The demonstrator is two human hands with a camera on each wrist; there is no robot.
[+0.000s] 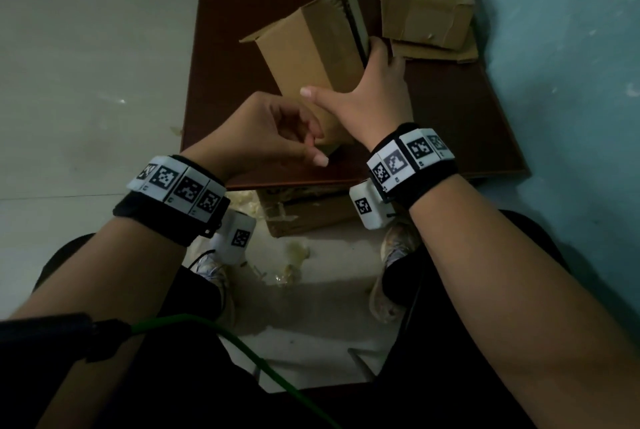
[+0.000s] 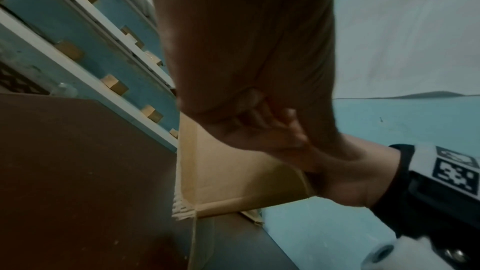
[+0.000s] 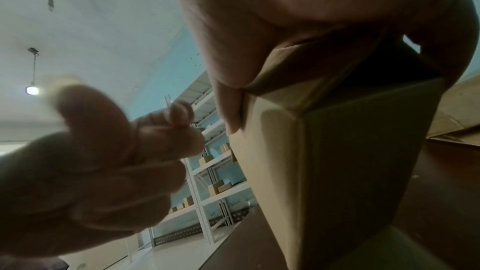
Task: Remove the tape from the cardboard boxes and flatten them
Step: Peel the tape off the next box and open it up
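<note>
Right hand (image 1: 377, 89) grips the tall cardboard box (image 1: 311, 58) from the 3 o'clock side, thumb across the near face and fingers round the far edge. Beside it at 8 o'clock the left hand (image 1: 273, 138) hangs with its fingers curled in toward the palm; whether anything is pinched between them I cannot tell. The box stands upright, leaning a little, on the dark brown board (image 1: 467, 124) laid on the floor; it is plain tan, with open flaps at the top and ragged tape along the far edge. No print or label can be read on it, and the only markings in sight are the black-and-white square codes on the wristbands (image 1: 410, 155). At 1 o'clock on the board lie more boxes (image 1: 426, 13), one atop flattened pieces. Crumpled tape scraps (image 1: 287, 273) litter the floor near the shoes. Only the left wrist view shows the pale tape strip (image 2: 187, 171) running down the box's corner to a frayed end. Only the right wrist view shows the white shelves (image 3: 207, 188) with small boxes, and a lit ceiling lamp (image 3: 32, 90).
</note>
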